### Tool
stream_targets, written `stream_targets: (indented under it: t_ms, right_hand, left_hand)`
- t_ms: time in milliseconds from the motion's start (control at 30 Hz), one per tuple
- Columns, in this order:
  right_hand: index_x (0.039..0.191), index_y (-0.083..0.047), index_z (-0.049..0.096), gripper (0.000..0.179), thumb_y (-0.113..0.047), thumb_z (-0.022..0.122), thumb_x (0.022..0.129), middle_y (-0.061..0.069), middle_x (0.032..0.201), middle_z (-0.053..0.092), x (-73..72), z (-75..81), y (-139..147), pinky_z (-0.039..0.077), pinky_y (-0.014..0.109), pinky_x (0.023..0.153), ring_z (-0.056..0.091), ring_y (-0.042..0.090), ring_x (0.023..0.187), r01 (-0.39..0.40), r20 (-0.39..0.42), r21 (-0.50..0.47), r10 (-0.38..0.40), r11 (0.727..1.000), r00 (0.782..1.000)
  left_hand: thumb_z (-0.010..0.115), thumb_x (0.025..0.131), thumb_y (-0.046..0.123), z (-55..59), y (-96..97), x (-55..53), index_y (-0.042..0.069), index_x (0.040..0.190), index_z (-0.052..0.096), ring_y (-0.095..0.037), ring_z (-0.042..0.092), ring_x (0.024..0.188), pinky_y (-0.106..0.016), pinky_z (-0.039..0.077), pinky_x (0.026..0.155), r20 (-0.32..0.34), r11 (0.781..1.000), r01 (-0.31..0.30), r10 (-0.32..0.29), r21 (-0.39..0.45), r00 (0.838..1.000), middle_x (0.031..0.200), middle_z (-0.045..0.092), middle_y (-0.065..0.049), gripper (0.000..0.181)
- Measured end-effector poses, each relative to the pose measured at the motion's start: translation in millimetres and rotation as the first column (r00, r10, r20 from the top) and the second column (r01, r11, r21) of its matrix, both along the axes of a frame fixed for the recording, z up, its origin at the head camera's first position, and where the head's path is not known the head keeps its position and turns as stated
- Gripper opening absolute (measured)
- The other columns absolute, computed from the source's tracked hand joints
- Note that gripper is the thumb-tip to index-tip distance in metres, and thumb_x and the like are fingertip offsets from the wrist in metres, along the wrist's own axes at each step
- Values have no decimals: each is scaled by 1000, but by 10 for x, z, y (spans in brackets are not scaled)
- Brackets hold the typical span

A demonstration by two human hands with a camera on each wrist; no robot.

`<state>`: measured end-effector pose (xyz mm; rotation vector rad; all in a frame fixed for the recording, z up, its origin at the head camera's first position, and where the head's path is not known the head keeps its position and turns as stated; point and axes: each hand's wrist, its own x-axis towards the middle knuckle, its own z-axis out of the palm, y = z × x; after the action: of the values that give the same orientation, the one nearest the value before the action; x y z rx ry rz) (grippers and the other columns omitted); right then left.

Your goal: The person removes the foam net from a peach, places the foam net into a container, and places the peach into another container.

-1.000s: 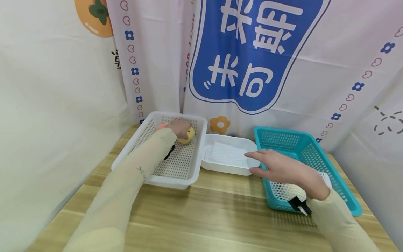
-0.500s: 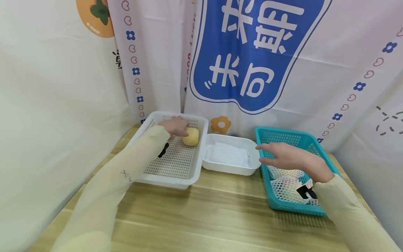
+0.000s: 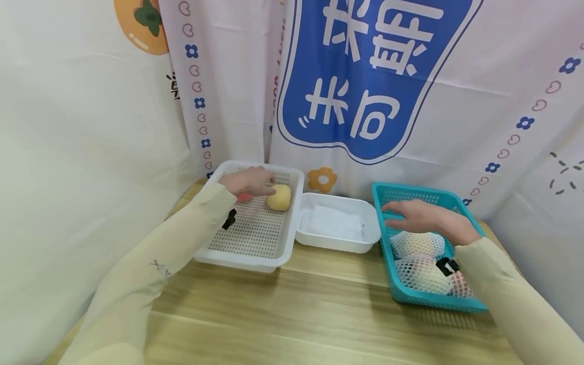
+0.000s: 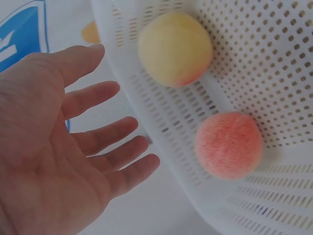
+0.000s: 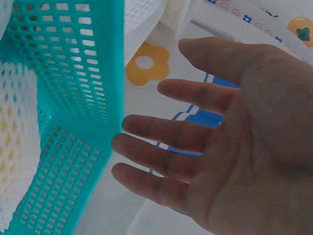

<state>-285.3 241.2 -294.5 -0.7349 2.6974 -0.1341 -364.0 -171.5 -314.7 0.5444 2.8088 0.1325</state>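
My left hand (image 3: 250, 181) hovers over the far part of a white perforated basket (image 3: 284, 248), fingers spread and relaxed, holding nothing. Just beside its fingers lies a pale yellow peach (image 3: 279, 197) with a red blush. A pink-red peach (image 4: 229, 145) sits near it in the basket, partly covered by the hand in the head view. On the other side, my right hand (image 3: 417, 216) is held over a teal basket (image 3: 396, 290), palm bare and fingers loosely extended. Below it lie several fruits in white foam nets (image 3: 422, 274).
A small white tray (image 3: 335, 243) stands between the two baskets on the wooden table (image 3: 292, 314). Behind them hangs a printed curtain (image 3: 237, 101), close to the containers' back edges. Pale fabric (image 3: 82, 152) also bounds the left side.
My left hand has drawn left off the yellow peach, uncovering it. My right hand has moved right and back, from beside the small tray to over the teal basket, exposing more netted fruit.
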Motion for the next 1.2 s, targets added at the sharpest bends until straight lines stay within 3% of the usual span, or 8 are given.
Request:
stream_targets:
  t_ms: [233, 367, 467, 667, 900, 1200]
  right_hand:
    - [138, 1, 51, 48, -28, 54, 100, 26, 140, 53, -105, -32, 100, 43, 59, 104, 47, 47, 130, -25, -28, 5, 25, 1000, 999]
    - [139, 1, 50, 53, -32, 56, 99, 27, 142, 50, -115, -32, 150, 42, 60, 103, 46, 48, 130, 15, -4, 20, -15, 1000, 1000]
    - [141, 0, 48, 58, -36, 60, 96, 27, 143, 48, -121, -59, 187, 44, 60, 101, 46, 49, 130, 54, 29, 37, -55, 998, 998]
    - [139, -5, 50, 63, -38, 70, 89, 27, 142, 49, -158, -165, 256, 45, 61, 98, 46, 49, 129, 84, 62, 70, -88, 994, 994]
    - [135, -7, 54, 59, -36, 72, 88, 29, 141, 49, -228, -267, 311, 46, 61, 95, 44, 51, 128, 85, 96, 114, -96, 990, 991]
    - [136, -6, 53, 59, -34, 72, 88, 33, 141, 46, -252, -344, 375, 46, 62, 94, 43, 53, 128, 86, 164, 131, -107, 988, 981]
  left_hand:
    - [52, 100, 33, 131, 61, 90, 3, 135, 54, -32, 54, 126, -47, 45, 105, -62, 989, 102, -96, 108, 993, 136, 57, -17, 46]
    - [53, 100, 31, 224, 132, 178, 2, 133, 56, -31, 54, 126, -46, 44, 107, -111, 978, 150, -135, 145, 985, 133, 59, -15, 44]
    - [52, 100, 31, 250, 192, 227, 4, 133, 57, -29, 55, 123, -44, 45, 105, -111, 972, 169, -152, 161, 982, 131, 60, -13, 42]
    - [53, 100, 30, 241, 283, 314, 5, 131, 58, -25, 56, 117, -42, 47, 103, -89, 965, 173, -158, 199, 983, 128, 61, -12, 40]
    - [52, 101, 30, 275, 352, 454, 7, 129, 61, -27, 57, 122, -42, 46, 107, -174, 953, 248, -218, 173, 960, 129, 64, -12, 38]
    - [52, 101, 34, 341, 450, 701, 12, 126, 63, -23, 58, 116, -40, 49, 101, -259, 943, 260, -203, 207, 944, 127, 63, -9, 35]
